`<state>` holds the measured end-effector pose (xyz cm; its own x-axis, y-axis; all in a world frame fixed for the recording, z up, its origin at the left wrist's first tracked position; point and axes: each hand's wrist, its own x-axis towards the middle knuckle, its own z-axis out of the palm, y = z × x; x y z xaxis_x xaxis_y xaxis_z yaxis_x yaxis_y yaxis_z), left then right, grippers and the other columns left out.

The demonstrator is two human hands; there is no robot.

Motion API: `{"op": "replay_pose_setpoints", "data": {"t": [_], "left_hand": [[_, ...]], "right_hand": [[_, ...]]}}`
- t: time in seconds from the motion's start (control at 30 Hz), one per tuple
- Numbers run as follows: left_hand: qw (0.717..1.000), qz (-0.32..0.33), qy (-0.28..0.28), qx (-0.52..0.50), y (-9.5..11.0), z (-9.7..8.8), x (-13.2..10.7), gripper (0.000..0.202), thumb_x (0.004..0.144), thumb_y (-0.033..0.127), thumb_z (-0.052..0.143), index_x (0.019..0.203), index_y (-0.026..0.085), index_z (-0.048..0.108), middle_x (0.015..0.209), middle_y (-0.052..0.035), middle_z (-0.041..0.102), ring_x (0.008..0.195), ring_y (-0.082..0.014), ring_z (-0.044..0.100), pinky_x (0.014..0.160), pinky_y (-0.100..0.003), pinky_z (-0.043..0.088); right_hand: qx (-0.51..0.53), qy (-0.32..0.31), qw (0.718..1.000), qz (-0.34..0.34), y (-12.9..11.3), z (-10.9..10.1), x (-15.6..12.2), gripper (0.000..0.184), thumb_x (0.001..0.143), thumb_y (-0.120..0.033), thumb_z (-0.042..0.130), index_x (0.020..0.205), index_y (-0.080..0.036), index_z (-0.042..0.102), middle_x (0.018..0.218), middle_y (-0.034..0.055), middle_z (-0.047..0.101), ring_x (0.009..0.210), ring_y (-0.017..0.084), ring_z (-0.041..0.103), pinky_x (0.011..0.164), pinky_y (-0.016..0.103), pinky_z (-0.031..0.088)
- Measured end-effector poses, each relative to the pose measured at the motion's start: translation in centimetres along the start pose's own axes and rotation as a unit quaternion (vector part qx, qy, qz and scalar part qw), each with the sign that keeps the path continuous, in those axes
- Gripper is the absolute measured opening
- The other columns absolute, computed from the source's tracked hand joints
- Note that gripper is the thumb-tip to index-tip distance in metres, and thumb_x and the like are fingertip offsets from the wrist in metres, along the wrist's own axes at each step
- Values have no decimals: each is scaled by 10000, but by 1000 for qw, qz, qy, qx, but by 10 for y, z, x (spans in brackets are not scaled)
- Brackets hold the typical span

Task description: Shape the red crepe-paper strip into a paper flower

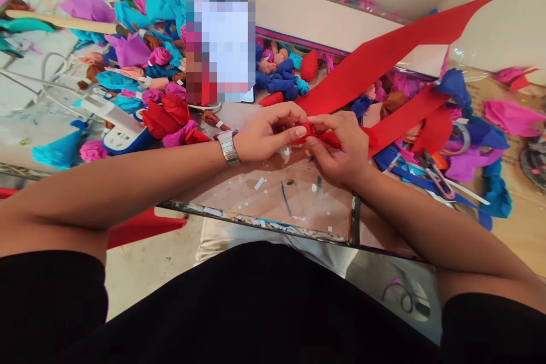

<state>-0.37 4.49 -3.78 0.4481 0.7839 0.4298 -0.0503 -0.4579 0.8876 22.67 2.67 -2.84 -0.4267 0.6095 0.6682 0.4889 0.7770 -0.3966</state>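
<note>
A long red crepe paper strip (pixel 371 71) rises from my hands toward the upper right, its far end up by the wall. My left hand (pixel 264 133), with a metal watch (pixel 229 147) on the wrist, pinches the strip's bunched end between thumb and curled fingers. Right beside it, my right hand (pixel 347 145) is closed on the same red paper, thumb and forefinger touching the bunched part. Another red length (pixel 409 114) trails out to the right of that hand. The fingers partly hide the gathered paper. Both hands are just above the table (pixel 256 205) near its front edge.
Rolled paper flowers in several colours fill the left side, near a white power strip (pixel 121 122) and cables. A blurred-out screen (pixel 222 40) stands behind my hands. A box cutter (pixel 439 176) and tape roll (pixel 463 139) lie among scraps at right. Red flowers (pixel 167 118) sit left.
</note>
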Motion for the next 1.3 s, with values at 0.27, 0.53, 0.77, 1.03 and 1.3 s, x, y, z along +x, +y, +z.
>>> {"op": "replay_pose_setpoints", "data": {"t": [0.27,0.53,0.77,1.03,1.3], "left_hand": [[999,2,-11,51,5,-5,1,527,1008,679,671,1004,161,770,911,-77,764,755,-128,651,697,-266,516],[997,25,-23,76,7,-6,3,521,1038,648,639,926,164,794,888,-96,769,808,-146,676,758,-282,536],[998,5,-38,59,7,-5,0,522,990,683,691,1014,173,798,933,-96,774,783,-145,676,698,-274,518],[999,-17,-13,44,10,-3,1,625,983,762,641,1031,153,772,976,-101,781,814,-148,685,745,-276,534],[998,-16,-25,51,10,-4,0,587,1008,730,623,1025,160,758,948,-97,772,784,-146,668,710,-273,530]], "right_hand": [[-8,3,1000,-14,2,1,0,288,1045,-464,680,1278,-296,709,952,25,788,886,243,729,884,455,537],[-8,2,1000,-7,4,2,0,302,1036,-560,696,1159,-285,718,879,9,747,843,227,698,876,438,516],[-11,7,1000,-6,3,2,1,300,1036,-576,689,1100,-283,708,878,6,747,843,221,695,877,429,523],[3,-1,1000,14,4,2,0,284,1045,-526,682,1187,-281,705,927,19,767,864,227,708,902,439,541],[10,4,1000,10,3,2,-1,234,1042,-475,694,1193,-296,704,884,5,765,802,216,691,891,448,539]]}}
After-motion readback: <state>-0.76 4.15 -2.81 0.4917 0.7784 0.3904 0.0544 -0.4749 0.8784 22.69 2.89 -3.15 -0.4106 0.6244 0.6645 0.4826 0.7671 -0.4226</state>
